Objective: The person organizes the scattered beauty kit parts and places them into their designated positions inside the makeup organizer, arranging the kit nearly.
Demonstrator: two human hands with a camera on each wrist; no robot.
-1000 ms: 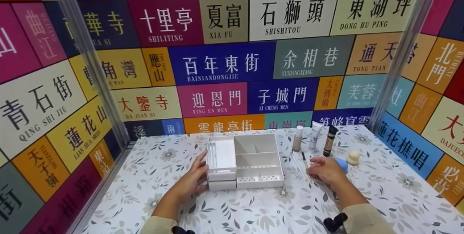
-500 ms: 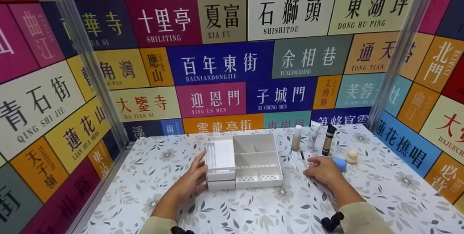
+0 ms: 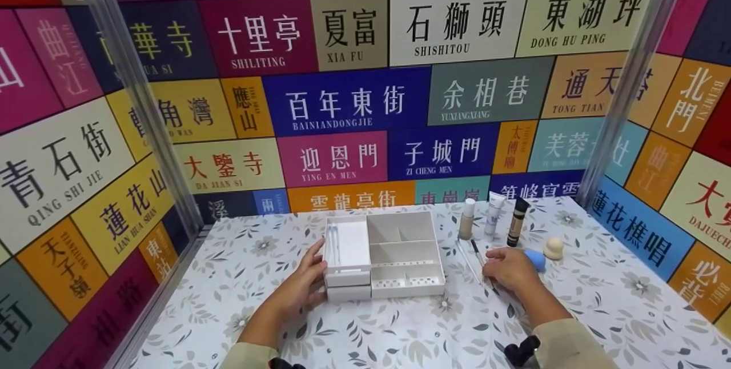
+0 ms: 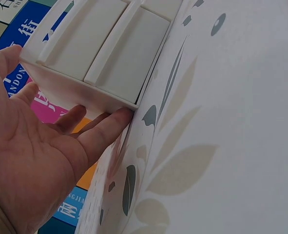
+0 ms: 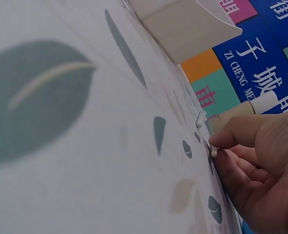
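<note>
Here, the stick (image 3: 476, 251) slanted right of the organizer (image 3: 408, 291), pinched between the right hand's (image 3: 509, 269) thumb and finger. The left hand (image 3: 305, 277), loosely spread, touched the organizer's left side. Beyond the stick stood a bottle (image 3: 467, 227) and two tubes (image 3: 516, 229).

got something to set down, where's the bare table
Bare table shows left of the left hand, and between the forearms in front of the white organizer. It's crowded to the organizer's right: the right hand pinches a thin stick there, near the bottle, tubes and sponges.
</note>
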